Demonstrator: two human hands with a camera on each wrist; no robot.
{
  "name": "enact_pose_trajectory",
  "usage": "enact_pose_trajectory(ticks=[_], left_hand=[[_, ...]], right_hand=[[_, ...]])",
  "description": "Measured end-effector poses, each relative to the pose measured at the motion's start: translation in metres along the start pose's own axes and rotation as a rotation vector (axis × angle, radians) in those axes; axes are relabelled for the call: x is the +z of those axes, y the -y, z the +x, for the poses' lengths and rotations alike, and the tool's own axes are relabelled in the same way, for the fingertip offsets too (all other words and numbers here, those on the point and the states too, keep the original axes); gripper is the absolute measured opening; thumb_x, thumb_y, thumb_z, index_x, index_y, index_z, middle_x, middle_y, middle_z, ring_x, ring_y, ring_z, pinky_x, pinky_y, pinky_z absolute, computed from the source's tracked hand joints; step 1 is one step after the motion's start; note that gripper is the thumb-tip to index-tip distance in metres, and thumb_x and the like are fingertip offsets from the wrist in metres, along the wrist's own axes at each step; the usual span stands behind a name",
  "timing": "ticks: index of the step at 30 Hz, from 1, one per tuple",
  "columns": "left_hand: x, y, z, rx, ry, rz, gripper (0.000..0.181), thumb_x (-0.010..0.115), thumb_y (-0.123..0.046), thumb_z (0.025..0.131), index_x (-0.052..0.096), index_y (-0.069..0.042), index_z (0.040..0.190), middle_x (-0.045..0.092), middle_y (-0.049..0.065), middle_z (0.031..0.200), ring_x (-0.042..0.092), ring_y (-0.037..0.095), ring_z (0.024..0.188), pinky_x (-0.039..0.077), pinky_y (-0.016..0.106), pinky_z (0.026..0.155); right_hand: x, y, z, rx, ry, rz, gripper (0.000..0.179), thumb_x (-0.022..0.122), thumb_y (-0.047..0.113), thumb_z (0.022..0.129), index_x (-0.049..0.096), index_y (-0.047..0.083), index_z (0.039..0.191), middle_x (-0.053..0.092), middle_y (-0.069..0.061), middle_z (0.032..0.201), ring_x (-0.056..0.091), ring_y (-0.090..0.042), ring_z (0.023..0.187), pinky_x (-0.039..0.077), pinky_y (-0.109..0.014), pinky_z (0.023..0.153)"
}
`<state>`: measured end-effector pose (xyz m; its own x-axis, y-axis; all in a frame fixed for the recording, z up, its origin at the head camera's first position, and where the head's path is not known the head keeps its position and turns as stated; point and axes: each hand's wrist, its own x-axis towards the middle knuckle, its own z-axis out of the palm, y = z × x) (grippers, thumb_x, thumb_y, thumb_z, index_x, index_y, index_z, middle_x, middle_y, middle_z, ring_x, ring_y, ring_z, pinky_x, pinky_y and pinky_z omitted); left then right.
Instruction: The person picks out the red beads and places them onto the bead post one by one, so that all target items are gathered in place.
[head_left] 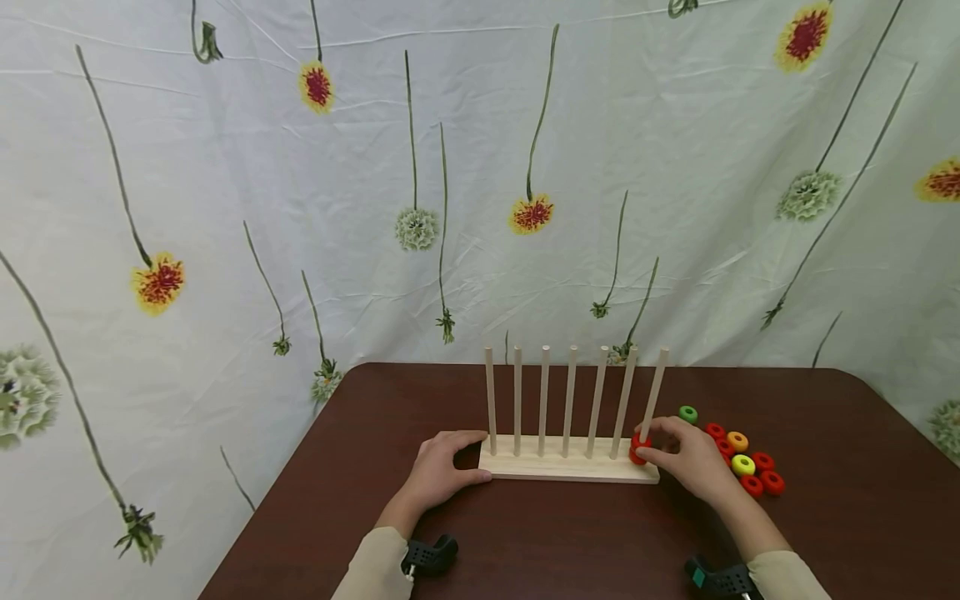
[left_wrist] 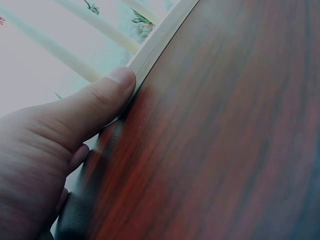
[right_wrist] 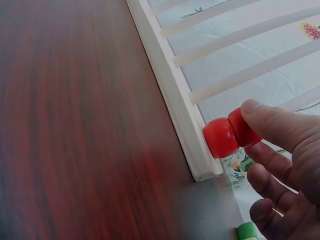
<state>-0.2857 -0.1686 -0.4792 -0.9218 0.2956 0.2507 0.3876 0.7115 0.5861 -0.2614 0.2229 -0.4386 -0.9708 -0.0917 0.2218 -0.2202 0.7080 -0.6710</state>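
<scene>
Seven upright pegs (head_left: 569, 400) stand in one row on the wooden base (head_left: 570, 469), whose long axis runs left to right in front of you, its near edge facing your body. The base lies on the bench (head_left: 562, 533), and your left hand (head_left: 438, 467) grips its left end, thumb against the near edge and fingers at the far left corner. The rightmost peg (head_left: 655, 392), set in from the right end of the base, carries two red rings stacked along it: the lower ring (right_wrist: 220, 138) rests against the base and the upper ring (right_wrist: 245, 128) touches it. Your right hand (head_left: 693, 462) has its grip narrowed to a pinch on the upper ring, the lower fingers loosely curled. Loose rings lie right of the base, near that hand: one green ring (head_left: 686, 420) towards the far side, one orange ring (head_left: 732, 445), one yellow ring (head_left: 738, 469) and five visible red rings (head_left: 767, 488). Bench surface extends from the near edge of the base towards you and past its left end; behind the pegs, the far bench edge meets the flower-patterned cloth (head_left: 337, 167).
</scene>
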Motion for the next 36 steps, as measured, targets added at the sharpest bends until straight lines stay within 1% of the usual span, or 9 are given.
enact_pose_trajectory(ticks=[7, 14, 19, 21, 25, 28, 30, 33, 36], left_hand=[[0.0, -0.001, 0.0, 0.0, 0.005, 0.004, 0.062, 0.082, -0.043, 0.08, 0.064, -0.02, 0.135, 0.064, 0.004, 0.138, 0.053, 0.031, 0.13, 0.029, 0.063, 0.114], [0.0, -0.002, 0.0, 0.007, 0.001, 0.007, 0.063, 0.083, -0.043, 0.079, 0.065, -0.019, 0.135, 0.064, 0.004, 0.137, 0.054, 0.032, 0.13, 0.03, 0.063, 0.113], [0.001, -0.001, 0.0, 0.003, 0.0, 0.018, 0.063, 0.083, -0.044, 0.079, 0.065, -0.02, 0.135, 0.064, 0.003, 0.137, 0.054, 0.03, 0.129, 0.031, 0.062, 0.113], [0.001, -0.001, 0.0, 0.0, 0.002, 0.02, 0.063, 0.083, -0.044, 0.079, 0.065, -0.021, 0.135, 0.064, 0.003, 0.137, 0.054, 0.03, 0.13, 0.03, 0.061, 0.114], [0.001, 0.0, 0.0, 0.005, 0.004, 0.033, 0.064, 0.082, -0.045, 0.08, 0.064, -0.021, 0.136, 0.064, 0.003, 0.138, 0.054, 0.031, 0.129, 0.031, 0.062, 0.113], [0.001, -0.001, 0.0, 0.002, 0.002, 0.028, 0.063, 0.082, -0.045, 0.079, 0.065, -0.021, 0.135, 0.064, 0.003, 0.138, 0.053, 0.031, 0.129, 0.031, 0.062, 0.113], [0.0, -0.001, -0.001, -0.008, 0.003, 0.025, 0.063, 0.082, -0.045, 0.079, 0.065, -0.021, 0.135, 0.064, 0.003, 0.138, 0.053, 0.03, 0.13, 0.031, 0.061, 0.114], [0.0, -0.002, -0.001, -0.007, -0.001, 0.03, 0.063, 0.083, -0.045, 0.079, 0.065, -0.022, 0.135, 0.065, 0.003, 0.137, 0.053, 0.03, 0.129, 0.031, 0.062, 0.113], [-0.001, -0.002, -0.002, -0.012, 0.002, 0.025, 0.063, 0.083, -0.044, 0.079, 0.065, -0.022, 0.135, 0.064, 0.002, 0.137, 0.053, 0.03, 0.129, 0.03, 0.061, 0.114]], right_hand=[[-0.007, 0.002, -0.002, -0.018, -0.03, 0.011, 0.035, 0.081, 0.023, 0.084, 0.071, 0.008, 0.114, 0.067, -0.005, 0.095, 0.053, -0.009, 0.074, 0.046, -0.023, 0.059], [-0.027, 0.001, -0.004, -0.05, -0.093, 0.005, 0.038, 0.077, 0.025, 0.088, 0.069, 0.008, 0.121, 0.066, -0.01, 0.108, 0.057, -0.011, 0.084, 0.05, -0.023, 0.065], [-0.043, -0.004, -0.007, 0.003, -0.139, 0.005, 0.038, 0.069, 0.033, 0.095, 0.066, 0.011, 0.126, 0.064, -0.013, 0.119, 0.055, -0.018, 0.093, 0.049, -0.024, 0.066], [-0.047, -0.007, -0.008, 0.024, -0.153, -0.003, 0.039, 0.067, 0.035, 0.097, 0.066, 0.01, 0.127, 0.063, -0.015, 0.122, 0.054, -0.016, 0.092, 0.049, -0.023, 0.066], [-0.055, -0.015, -0.01, 0.065, -0.189, -0.011, 0.04, 0.066, 0.035, 0.097, 0.066, 0.01, 0.128, 0.062, -0.017, 0.125, 0.054, -0.004, 0.088, 0.049, -0.02, 0.066], [-0.058, -0.022, -0.012, 0.088, -0.217, -0.021, 0.039, 0.066, 0.034, 0.098, 0.066, 0.009, 0.128, 0.061, -0.018, 0.125, 0.058, -0.008, 0.09, 0.049, -0.02, 0.067], [-0.058, -0.027, -0.013, 0.099, -0.224, -0.029, 0.04, 0.065, 0.033, 0.098, 0.065, 0.008, 0.129, 0.06, -0.02, 0.127, 0.061, -0.02, 0.095, 0.052, -0.027, 0.071], [-0.057, -0.034, -0.013, 0.124, -0.219, -0.041, 0.041, 0.063, 0.033, 0.099, 0.063, 0.005, 0.129, 0.056, -0.025, 0.132, 0.057, -0.04, 0.108, 0.053, -0.047, 0.081], [-0.056, -0.042, -0.012, 0.153, -0.212, -0.053, 0.041, 0.063, 0.03, 0.1, 0.062, 0.002, 0.129, 0.053, -0.03, 0.135, 0.051, -0.047, 0.114, 0.047, -0.062, 0.089]])
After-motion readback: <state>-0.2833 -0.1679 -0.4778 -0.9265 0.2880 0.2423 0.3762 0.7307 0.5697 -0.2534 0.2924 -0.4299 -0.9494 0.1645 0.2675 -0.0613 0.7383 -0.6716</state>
